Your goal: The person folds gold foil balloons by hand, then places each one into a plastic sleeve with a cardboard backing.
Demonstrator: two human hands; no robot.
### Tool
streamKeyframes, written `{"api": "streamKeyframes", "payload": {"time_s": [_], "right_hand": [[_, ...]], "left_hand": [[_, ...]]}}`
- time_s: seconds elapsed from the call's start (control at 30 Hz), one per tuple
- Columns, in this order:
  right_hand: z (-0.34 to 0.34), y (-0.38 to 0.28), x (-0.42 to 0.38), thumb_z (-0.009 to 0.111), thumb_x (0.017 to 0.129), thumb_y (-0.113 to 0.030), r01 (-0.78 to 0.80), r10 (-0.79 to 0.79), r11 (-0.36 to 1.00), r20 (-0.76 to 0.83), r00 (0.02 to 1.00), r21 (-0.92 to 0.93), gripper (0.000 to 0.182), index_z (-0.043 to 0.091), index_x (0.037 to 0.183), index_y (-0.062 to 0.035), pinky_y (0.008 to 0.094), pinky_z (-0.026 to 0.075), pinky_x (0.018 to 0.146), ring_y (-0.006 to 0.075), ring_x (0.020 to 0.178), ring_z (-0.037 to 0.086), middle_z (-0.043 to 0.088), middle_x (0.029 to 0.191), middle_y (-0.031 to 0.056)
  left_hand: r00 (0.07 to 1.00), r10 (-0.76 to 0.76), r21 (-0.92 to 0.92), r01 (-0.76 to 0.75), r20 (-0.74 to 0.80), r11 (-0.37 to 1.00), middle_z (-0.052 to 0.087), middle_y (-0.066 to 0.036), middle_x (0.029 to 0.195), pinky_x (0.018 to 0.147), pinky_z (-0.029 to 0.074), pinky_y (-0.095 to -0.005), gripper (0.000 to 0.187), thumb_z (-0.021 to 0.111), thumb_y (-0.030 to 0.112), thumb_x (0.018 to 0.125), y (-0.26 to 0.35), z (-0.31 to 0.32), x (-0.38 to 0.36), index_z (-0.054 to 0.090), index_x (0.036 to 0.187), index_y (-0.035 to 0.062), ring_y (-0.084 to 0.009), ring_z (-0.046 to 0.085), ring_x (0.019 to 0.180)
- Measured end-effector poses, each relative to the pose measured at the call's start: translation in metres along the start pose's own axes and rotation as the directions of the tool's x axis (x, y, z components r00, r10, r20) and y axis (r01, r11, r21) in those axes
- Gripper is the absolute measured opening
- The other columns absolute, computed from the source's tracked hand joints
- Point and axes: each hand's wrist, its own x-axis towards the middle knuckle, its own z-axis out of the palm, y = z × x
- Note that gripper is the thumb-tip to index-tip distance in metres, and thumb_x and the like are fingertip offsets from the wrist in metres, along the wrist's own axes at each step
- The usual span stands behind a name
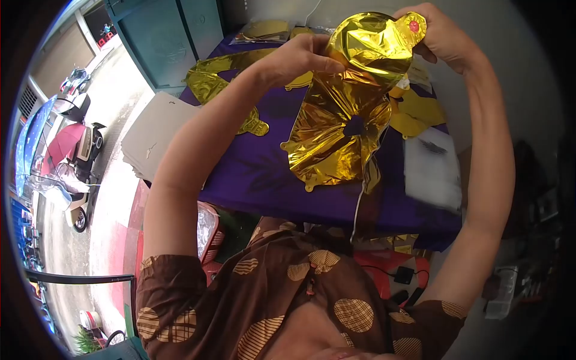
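At centre left, the stack of grey sheets [157,135] lies beside the left arm [198,141] in view; a dropped elbow might knock it. At upper left, the flat foil pieces [207,90] could slide if brushed. At top centre, the left hand [307,55] has its grip closed on the gold foil balloon [327,141], seen against the worktop [252,192]; I cannot tell whether its lower end rests there. The thin, creased foil might tear if the hands pulled apart. Below, the pale cord [358,210] could snag. At upper right, the right hand [447,39] grips beside the tab [414,26]; a loose hold might slip.
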Motion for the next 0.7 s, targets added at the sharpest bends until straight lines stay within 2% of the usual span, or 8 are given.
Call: {"api": "streamKeyframes", "payload": {"time_s": [0.03, 0.07, 0.13, 0.23, 0.43, 0.53, 0.63, 0.7], "right_hand": [[-0.007, 0.013, 0.001, 0.062, 0.082, -0.003, -0.036, 0.035, 0.999, 0.021, 0.999, 0.013, 0.013, 0.068, 0.093, 0.0028, 0.0290, 0.042, 0.051, 0.0103, 0.059, 0.054, 0.064, 0.069, 0.0014], [-0.015, 0.026, 0.003, 0.063, 0.086, -0.008, -0.072, 0.071, 0.997, 0.042, 0.997, 0.025, 0.018, 0.068, 0.101, 0.0013, 0.0283, 0.043, 0.052, 0.0107, 0.060, 0.057, 0.066, 0.074, 0.0025], [-0.022, 0.049, 0.003, 0.060, 0.092, -0.012, -0.072, 0.078, 0.992, -0.048, 0.996, 0.101, 0.029, 0.063, 0.118, -0.0011, 0.0190, 0.036, 0.042, 0.0015, 0.054, 0.050, 0.065, 0.080, -0.0002], [-0.032, 0.073, 0.004, 0.062, 0.092, -0.018, -0.043, 0.045, 0.980, -0.008, 0.999, 0.195, 0.028, 0.063, 0.116, -0.0028, 0.0196, 0.032, 0.038, 0.0025, 0.049, 0.048, 0.065, 0.078, 0.0007], [-0.043, 0.115, 0.000, 0.060, 0.094, -0.020, -0.030, 0.047, 0.938, -0.041, 0.998, 0.345, 0.032, 0.062, 0.121, -0.0030, 0.0183, 0.028, 0.036, 0.0010, 0.048, 0.045, 0.065, 0.079, -0.0025], [-0.047, 0.113, -0.002, 0.054, 0.098, -0.037, -0.077, 0.056, 0.905, 0.062, 0.996, 0.419, 0.045, 0.059, 0.128, -0.0041, 0.0212, 0.044, 0.048, 0.0061, 0.064, 0.060, 0.069, 0.095, 0.0019], [-0.012, 0.139, 0.002, 0.045, 0.097, -0.056, 0.087, 0.232, 0.687, -0.331, 0.915, 0.722, 0.065, 0.055, 0.133, -0.0024, 0.0292, 0.053, 0.077, 0.0146, 0.097, 0.065, 0.066, 0.117, 0.0083], [0.013, 0.141, -0.016, 0.043, 0.098, -0.055, 0.045, 0.221, 0.541, -0.194, 0.956, 0.840, 0.064, 0.054, 0.133, -0.0020, 0.0320, 0.052, 0.083, 0.0161, 0.103, 0.064, 0.067, 0.117, 0.0086]], "left_hand": [[0.998, 0.034, 0.007, -0.034, -0.052, 0.999, 0.072, -0.005, 0.099, 0.091, 0.047, -0.0293, 0.029, 0.074, 0.013, 0.085, -0.001, 0.005, 0.003, 0.067, 0.111, 0.0015, -0.0140, 0.064, 0.093], [0.997, 0.032, -0.027, -0.034, -0.073, 0.999, 0.072, -0.005, 0.097, 0.089, 0.048, -0.0295, 0.026, 0.073, 0.012, 0.085, -0.002, 0.009, 0.006, 0.068, 0.109, 0.0011, -0.0139, 0.065, 0.091], [0.993, 0.024, -0.094, -0.035, -0.116, 0.995, 0.073, -0.006, 0.094, 0.085, 0.050, -0.0297, 0.020, 0.072, 0.010, 0.086, -0.003, 0.016, 0.012, 0.070, 0.104, 0.0002, -0.0137, 0.066, 0.086], [0.998, 0.030, -0.136, -0.038, -0.062, 0.990, 0.073, -0.006, 0.096, 0.083, 0.051, -0.0294, 0.019, 0.070, 0.008, 0.088, -0.008, 0.015, 0.023, 0.071, 0.104, -0.0009, -0.0131, 0.066, 0.083], [0.995, 0.013, -0.189, -0.031, -0.095, 0.981, 0.072, -0.007, 0.096, 0.081, 0.054, -0.0283, 0.019, 0.066, 0.006, 0.090, -0.016, 0.019, 0.042, 0.069, 0.107, -0.0021, -0.0131, 0.067, 0.084], [0.985, -0.065, -0.236, 0.026, -0.159, 0.971, 0.072, -0.008, 0.096, 0.080, 0.055, -0.0286, 0.019, 0.065, 0.005, 0.091, -0.006, 0.027, 0.048, 0.069, 0.107, -0.0026, -0.0134, 0.068, 0.085], [0.977, -0.080, -0.295, 0.019, -0.197, 0.955, 0.072, -0.009, 0.095, 0.079, 0.056, -0.0292, 0.018, 0.065, 0.003, 0.090, 0.005, 0.033, 0.053, 0.069, 0.106, -0.0035, -0.0148, 0.069, 0.082], [0.971, -0.072, -0.279, 0.006, -0.230, 0.960, 0.072, -0.010, 0.092, 0.073, 0.057, -0.0306, 0.017, 0.066, 0.002, 0.088, 0.001, 0.034, 0.063, 0.071, 0.103, -0.0036, -0.0158, 0.069, 0.076]]}}
